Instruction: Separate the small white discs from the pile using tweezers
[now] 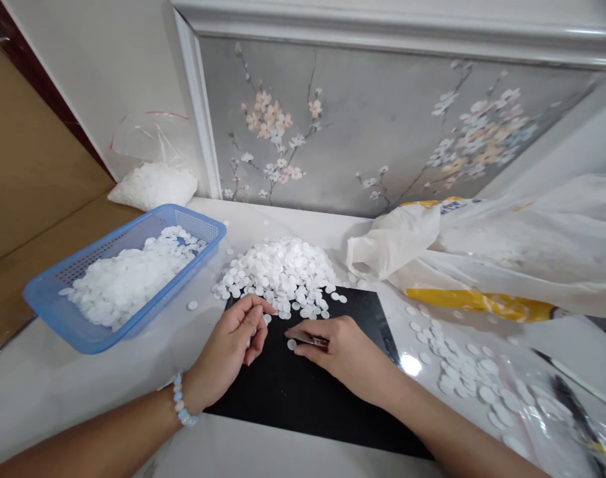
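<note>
Above a black mat (303, 398), my left hand (237, 342) is closed, its fingers curled around what look like white discs, mostly hidden by the fingers. A beaded bracelet (180, 401) circles that wrist. My right hand (345, 352) grips a small metal tool (312, 339) that looks like a nail clipper. At the tool's tip is one round white disc (291, 344). Just beyond both hands a heap of white discs (283, 265) spreads over the mat's far edge and the white tabletop.
A blue basket (91, 342) on the left holds many white discs. Behind it leans a clear bag (153, 186) of white pieces. At right lie a large white plastic bag (506, 245), scattered discs (462, 368) and pens (574, 405). A framed flower picture (352, 126) stands behind.
</note>
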The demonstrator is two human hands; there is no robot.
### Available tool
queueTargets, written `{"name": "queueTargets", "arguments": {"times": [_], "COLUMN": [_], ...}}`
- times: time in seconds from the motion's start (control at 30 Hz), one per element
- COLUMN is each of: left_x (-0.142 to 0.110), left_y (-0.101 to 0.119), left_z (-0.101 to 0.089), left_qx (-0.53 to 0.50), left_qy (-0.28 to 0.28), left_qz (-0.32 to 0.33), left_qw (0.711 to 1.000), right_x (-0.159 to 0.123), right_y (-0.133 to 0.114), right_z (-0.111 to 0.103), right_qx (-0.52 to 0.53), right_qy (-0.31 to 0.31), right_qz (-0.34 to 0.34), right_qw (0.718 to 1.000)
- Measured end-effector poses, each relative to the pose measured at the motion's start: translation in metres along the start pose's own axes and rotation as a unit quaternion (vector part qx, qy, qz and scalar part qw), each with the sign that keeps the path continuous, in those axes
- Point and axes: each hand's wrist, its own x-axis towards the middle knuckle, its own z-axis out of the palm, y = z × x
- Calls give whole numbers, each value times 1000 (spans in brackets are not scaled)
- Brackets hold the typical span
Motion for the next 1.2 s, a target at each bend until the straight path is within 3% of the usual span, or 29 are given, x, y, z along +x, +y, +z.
{"name": "queueTargets", "arguments": {"times": [0.17,0.27,0.4,0.47,0.53,0.87,1.03,1.2], "left_x": [0,-2,-4,-5,-6,-5,-9,-11], "left_y": [0,1,4,6,7,7,9,10], "left_z": [1,3,5,6,6,5,7,9], "left_qx": [44,50,-15,-52,-78,-84,-48,-94], "left_qy": [-37,-70,-120,-137,-132,-120,-103,-74], "left_qz": [-20,-36,-63,-68,-67,-78,-92,-102], "left_qw": [998,996,991,987,986,986,989,988], "right_x": [1,-1,-6,-9,-10,-13,-12,-14], "right_y": [-2,-2,-2,-2,-2,-4,-9,-10], "right_z": [2,2,2,2,1,1,3,2], "right_qx": [-39,-41,-72,-116,-161,-256,-266,-248], "right_qy": [2,54,168,181,181,183,158,146], "right_qz": [16,-21,-225,-325,-376,-419,-432,-426], "right_qw": [999,997,957,921,895,852,847,858]}}
